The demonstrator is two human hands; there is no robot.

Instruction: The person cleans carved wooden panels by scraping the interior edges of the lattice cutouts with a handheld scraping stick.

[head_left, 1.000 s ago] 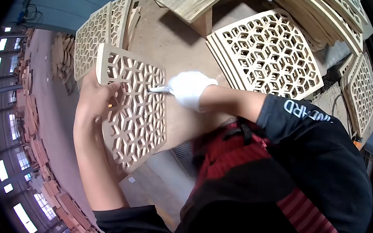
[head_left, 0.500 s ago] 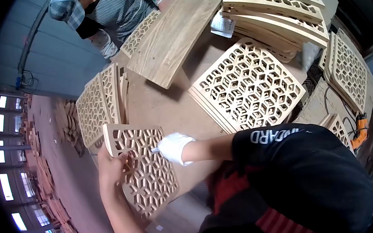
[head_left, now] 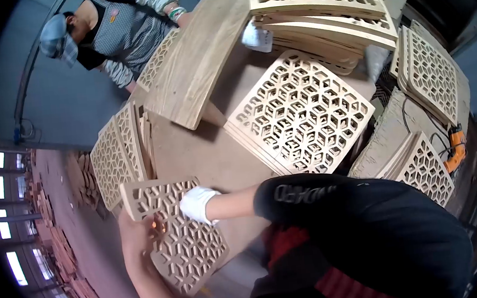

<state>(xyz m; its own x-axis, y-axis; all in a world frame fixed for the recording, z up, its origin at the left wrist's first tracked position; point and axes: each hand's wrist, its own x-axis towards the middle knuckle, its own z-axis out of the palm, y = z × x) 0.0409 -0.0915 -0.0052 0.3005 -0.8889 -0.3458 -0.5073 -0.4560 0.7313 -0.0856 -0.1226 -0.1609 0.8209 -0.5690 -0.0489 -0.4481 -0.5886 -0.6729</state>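
A light wooden lattice panel (head_left: 193,245) with cut-out geometric openings is held tilted at the near left side of the table. My bare left hand (head_left: 138,239) grips its left edge near the upper corner, thumb side blurred. Small orange glints show beside that thumb. My right hand (head_left: 199,204), in a white glove, rests against the upper right part of the panel with its fingers closed. Whatever those fingers may hold is hidden.
A stack of lattice panels (head_left: 304,111) lies on the table (head_left: 193,153), beside a raised plain board (head_left: 198,61). More panels lean at left (head_left: 112,164) and pile up behind (head_left: 323,11). An orange power tool (head_left: 455,148) is at right. Another person (head_left: 124,31) stands across.
The view has shifted, so the table and stacks sit differently in frame. The panel is tilted a little differently, and my gloved right hand stays at its upper right part.
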